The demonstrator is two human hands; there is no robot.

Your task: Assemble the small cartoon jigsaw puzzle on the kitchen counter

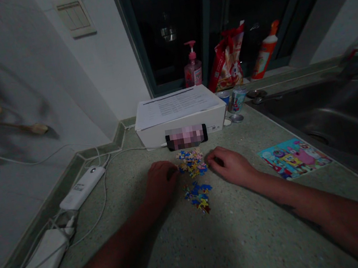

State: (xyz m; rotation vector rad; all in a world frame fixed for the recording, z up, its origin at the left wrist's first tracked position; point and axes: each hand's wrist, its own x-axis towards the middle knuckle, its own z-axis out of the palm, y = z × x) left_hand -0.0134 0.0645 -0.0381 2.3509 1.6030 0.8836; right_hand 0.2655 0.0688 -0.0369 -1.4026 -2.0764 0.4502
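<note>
Between the side edges of the table point(241, 238), my left hand point(161, 182) and right hand point(231, 165) curl (gripping or not, I can't tell) beside the farther puzzle pieces point(192, 163); probably sorting, next needing a light pinch.

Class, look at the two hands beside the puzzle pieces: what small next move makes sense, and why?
Probably the right hand should gently spread the upper cluster of puzzle pieces: they crowd together between that hand and the left hand, so single shapes are hard to tell apart.
</note>
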